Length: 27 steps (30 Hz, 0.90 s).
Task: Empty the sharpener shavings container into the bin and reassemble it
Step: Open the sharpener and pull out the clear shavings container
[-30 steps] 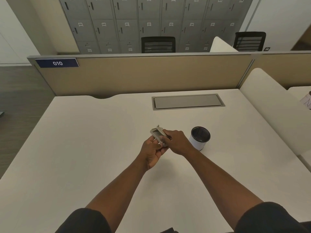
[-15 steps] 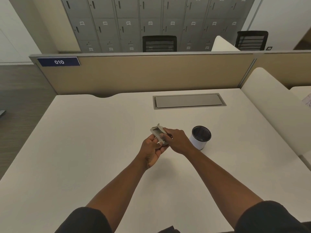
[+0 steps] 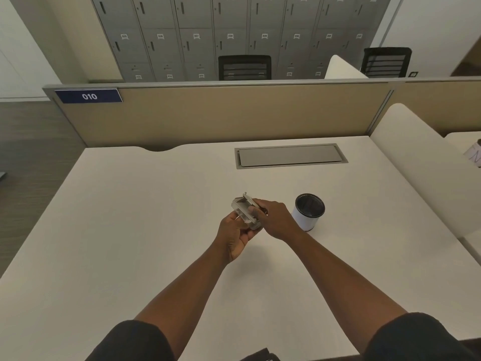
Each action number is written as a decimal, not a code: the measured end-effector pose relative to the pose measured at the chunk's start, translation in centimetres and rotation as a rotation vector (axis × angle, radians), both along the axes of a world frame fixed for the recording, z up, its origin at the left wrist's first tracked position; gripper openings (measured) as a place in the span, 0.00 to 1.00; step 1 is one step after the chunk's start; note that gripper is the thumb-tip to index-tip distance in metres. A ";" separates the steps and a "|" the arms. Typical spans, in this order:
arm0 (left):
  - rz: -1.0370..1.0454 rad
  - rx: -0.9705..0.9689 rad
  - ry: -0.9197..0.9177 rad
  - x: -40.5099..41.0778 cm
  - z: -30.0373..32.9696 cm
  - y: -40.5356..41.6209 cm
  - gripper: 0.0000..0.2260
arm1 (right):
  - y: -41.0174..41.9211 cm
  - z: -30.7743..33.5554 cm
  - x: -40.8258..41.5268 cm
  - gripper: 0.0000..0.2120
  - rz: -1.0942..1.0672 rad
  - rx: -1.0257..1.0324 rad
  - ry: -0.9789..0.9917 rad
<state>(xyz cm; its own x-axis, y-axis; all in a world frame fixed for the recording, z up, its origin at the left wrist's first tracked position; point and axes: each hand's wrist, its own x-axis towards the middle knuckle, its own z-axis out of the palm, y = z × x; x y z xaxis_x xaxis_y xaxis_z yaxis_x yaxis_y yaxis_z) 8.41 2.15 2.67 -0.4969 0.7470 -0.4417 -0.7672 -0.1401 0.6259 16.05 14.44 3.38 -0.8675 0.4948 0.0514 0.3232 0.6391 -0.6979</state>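
Grey sharpener (image 3: 245,211) held in both hands above the desk (image 3: 130,230).

The left hand (image 3: 235,234) cups it from below; the right hand (image 3: 276,220) has its fingers (image 3: 256,210) closed on its near end. The bin (image 3: 308,212) stands just right of the sharpener.

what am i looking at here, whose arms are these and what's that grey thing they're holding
There is no machine here: a person wears a camera on the head, looking forward and down, so the two bare arms coming up from the bottom edge are the wearer's own. There is only this one view.

The left hand and the right hand meet over a white desk and together hold a small grey pencil sharpener, above the desk. Whether its shavings container is fitted or coming apart is too small to tell.

To the right stands a small white bin with a dark inside, upright on the desk. Further back a grey cable hatch is set into the desk.
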 end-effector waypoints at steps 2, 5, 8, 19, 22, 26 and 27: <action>0.005 -0.024 0.009 0.0 0.2 0.1 0.20 | -0.1 0.0 0.2 0.14 -0.008 -0.015 0.001; 0.009 -0.049 0.007 0.0 0.2 0.1 0.19 | -0.4 0.1 0.6 0.13 -0.022 -0.047 0.018; 0.017 -0.064 -0.004 0.0 0.1 0.1 0.18 | -0.4 0.2 0.8 0.15 -0.049 -0.095 0.049; -0.011 -0.067 -0.018 0.0 0.4 0.0 0.15 | 0.1 0.2 0.7 0.20 -0.304 -0.574 0.073; -0.023 -0.066 -0.026 -0.3 0.4 -0.1 0.15 | 0.4 0.3 0.9 0.17 -0.342 -0.803 0.115; -0.026 -0.057 -0.055 -0.6 0.5 -0.4 0.18 | 0.9 -0.2 0.9 0.14 -0.416 -1.072 0.153; -0.028 -0.055 -0.058 -0.7 0.6 -0.5 0.18 | 1.0 -0.3 0.8 0.12 -0.434 -1.144 0.164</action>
<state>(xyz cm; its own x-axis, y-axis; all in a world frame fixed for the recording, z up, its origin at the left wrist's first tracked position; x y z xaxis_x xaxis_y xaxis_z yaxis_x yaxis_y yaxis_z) 7.76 1.60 3.23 -0.4480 0.7341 -0.5103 -0.8058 -0.0842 0.5862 16.90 15.43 3.03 -0.6443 0.5719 -0.5078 0.2119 -0.5044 -0.8370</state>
